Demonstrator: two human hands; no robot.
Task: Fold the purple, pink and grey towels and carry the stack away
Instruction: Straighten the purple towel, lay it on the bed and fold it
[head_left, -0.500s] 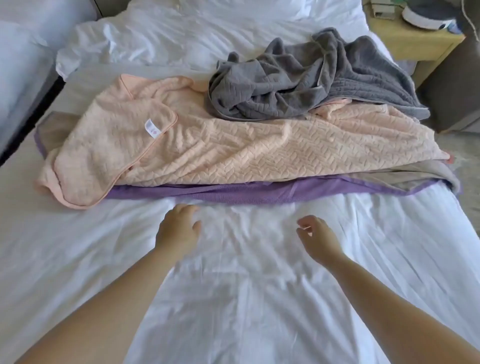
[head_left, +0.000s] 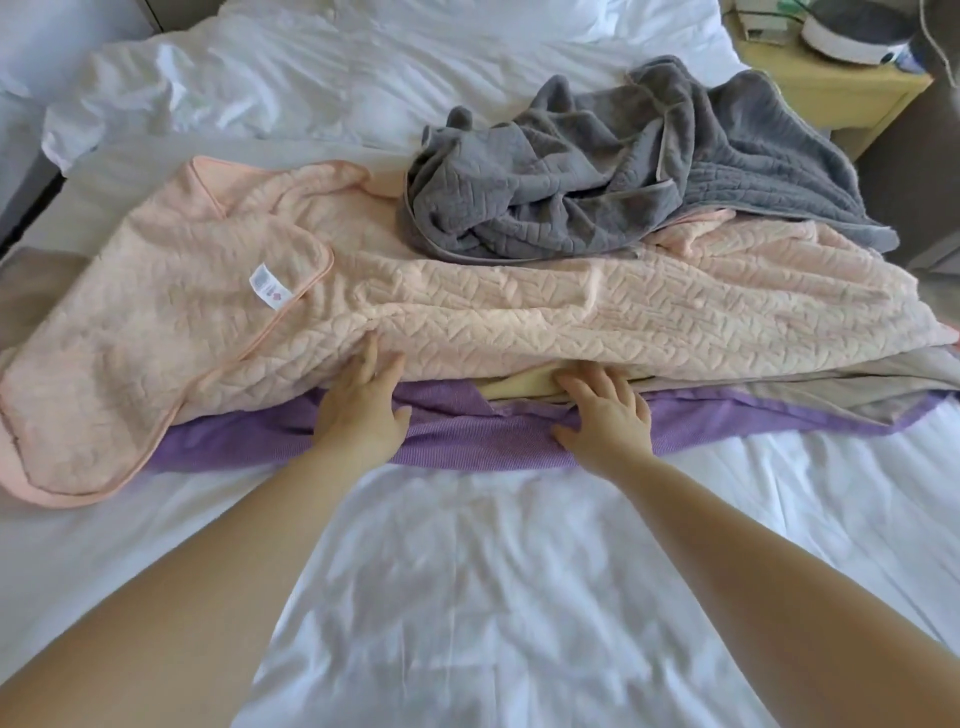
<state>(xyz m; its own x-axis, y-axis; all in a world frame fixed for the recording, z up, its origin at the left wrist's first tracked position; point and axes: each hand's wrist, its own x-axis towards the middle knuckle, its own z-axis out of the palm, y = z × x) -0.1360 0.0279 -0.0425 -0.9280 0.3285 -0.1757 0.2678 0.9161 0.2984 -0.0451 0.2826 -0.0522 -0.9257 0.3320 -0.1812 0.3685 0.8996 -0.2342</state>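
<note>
Three towels lie piled across the white bed (head_left: 467, 571). The purple towel (head_left: 249, 441) is at the bottom, with its front edge showing. On it lies the wide pink towel (head_left: 519, 317) with a white label. The crumpled grey towel (head_left: 597, 176) sits on top at the back right. My left hand (head_left: 358, 410) rests flat on the purple towel, straight fingers touching the pink towel's front edge. My right hand (head_left: 605, 415) lies on the purple towel, which bunches around it. Its fingertips slip under the pink towel's edge, beside a pale yellow layer (head_left: 519, 397).
A beige-grey cloth layer (head_left: 831, 387) shows between pink and purple at the right. White pillows and a rumpled duvet (head_left: 337, 67) lie behind the pile. A yellow bedside table (head_left: 841, 88) with a round white device (head_left: 852, 31) stands at the back right. Another bed's edge (head_left: 21, 135) is on the left.
Both hands have moved forward from the bare sheet onto the front edge of the towel pile. The purple towel's edge is now bunched up between them.
</note>
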